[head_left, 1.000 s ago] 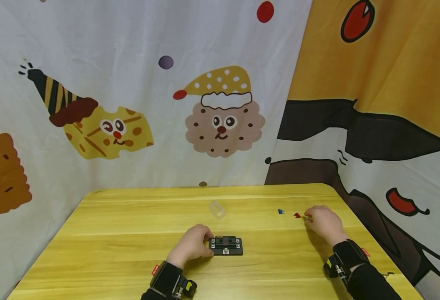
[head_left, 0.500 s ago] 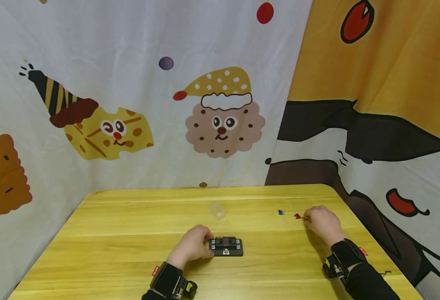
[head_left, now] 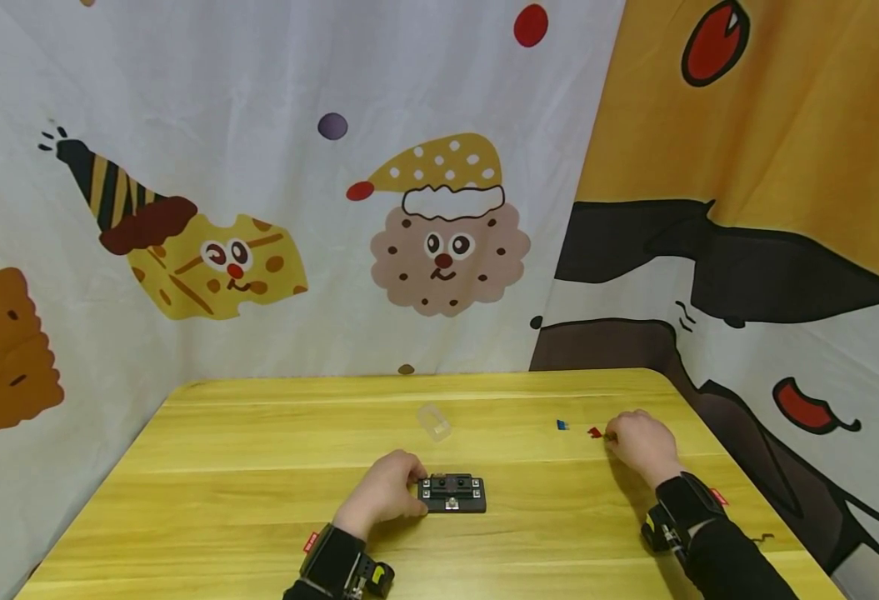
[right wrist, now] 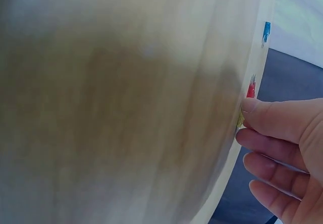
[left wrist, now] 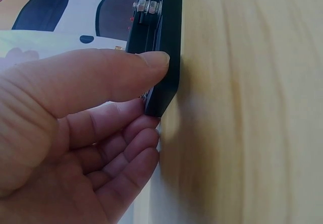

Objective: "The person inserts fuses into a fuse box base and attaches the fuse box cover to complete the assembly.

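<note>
In the head view my left hand (head_left: pixel 384 490) grips the left end of a black rectangular base (head_left: pixel 451 493) with a raised block and metal screws, lying on the table. The left wrist view shows the thumb on the top edge of the black base (left wrist: pixel 169 67), fingers at its end. At the right, my right hand (head_left: pixel 643 444) pinches a small yellow piece (right wrist: pixel 240 119) between thumb and index finger, mostly hidden by them. Just beside it lies a small red piece (head_left: pixel 595 432) with thin metal pins. Further left is a similar blue piece (head_left: pixel 562 425).
A clear plastic case (head_left: pixel 434 422) lies behind the black base on the wooden table (head_left: pixel 259 467). A small dark twisted item (head_left: pixel 763 537) is near the table's right edge. Printed curtains (head_left: pixel 259 167) hang behind the table.
My right hand has shifted slightly left, and its fingers now cover most of the yellow piece that showed before. My left hand and the black base have stayed in place.
</note>
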{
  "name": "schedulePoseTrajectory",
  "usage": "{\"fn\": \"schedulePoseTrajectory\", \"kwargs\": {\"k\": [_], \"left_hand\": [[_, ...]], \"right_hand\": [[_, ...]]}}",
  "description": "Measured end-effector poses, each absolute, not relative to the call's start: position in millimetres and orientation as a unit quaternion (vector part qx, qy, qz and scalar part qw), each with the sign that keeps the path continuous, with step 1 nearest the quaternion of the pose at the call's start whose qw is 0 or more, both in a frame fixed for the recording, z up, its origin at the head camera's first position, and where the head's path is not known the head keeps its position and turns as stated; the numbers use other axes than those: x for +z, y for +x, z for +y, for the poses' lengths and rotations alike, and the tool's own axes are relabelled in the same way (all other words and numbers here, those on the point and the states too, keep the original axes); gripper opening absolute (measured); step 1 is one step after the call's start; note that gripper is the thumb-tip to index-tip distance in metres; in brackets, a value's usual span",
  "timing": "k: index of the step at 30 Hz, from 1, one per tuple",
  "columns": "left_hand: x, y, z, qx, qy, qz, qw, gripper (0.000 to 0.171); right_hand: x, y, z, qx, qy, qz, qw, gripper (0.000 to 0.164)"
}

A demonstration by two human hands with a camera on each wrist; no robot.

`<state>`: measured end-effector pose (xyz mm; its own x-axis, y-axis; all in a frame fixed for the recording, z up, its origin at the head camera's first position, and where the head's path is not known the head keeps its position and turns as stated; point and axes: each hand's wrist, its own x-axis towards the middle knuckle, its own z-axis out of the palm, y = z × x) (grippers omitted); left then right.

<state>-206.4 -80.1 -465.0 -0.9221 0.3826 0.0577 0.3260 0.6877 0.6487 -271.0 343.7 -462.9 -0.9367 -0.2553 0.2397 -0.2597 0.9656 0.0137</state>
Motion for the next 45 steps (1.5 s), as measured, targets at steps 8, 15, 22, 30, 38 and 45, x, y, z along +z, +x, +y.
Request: {"fn": "schedulePoseTrajectory", "kwargs": {"k": [8, 15, 22, 30, 38, 45], "left_hand": [[-465, -206, -79, 0.341, 0.202, 0.918, 0.027, 0.038], [-465, -207, -79, 0.340, 0.199, 0.918, 0.030, 0.038], [-465, -207, -79, 0.340, 0.199, 0.919, 0.031, 0.039], [-467, -207, -80, 0.338, 0.200, 0.919, 0.030, 0.039], [-468, -208, -80, 0.335, 0.200, 0.920, 0.031, 0.038], [-468, -208, -80, 0.335, 0.197, 0.921, 0.031, 0.038]], "right_hand": [[-464, -277, 345, 0.017, 0.126, -0.986, 0.111, 0.009], [-463, -280, 346, 0.033, 0.111, -0.989, 0.092, 0.007], [-462, -280, 345, 0.037, 0.116, -0.988, 0.097, 0.008], [-459, -278, 343, 0.030, 0.114, -0.988, 0.100, 0.008], [-456, -280, 343, 0.021, 0.114, -0.990, 0.084, 0.009], [-456, -285, 345, 0.026, 0.105, -0.992, 0.063, 0.010]]}}
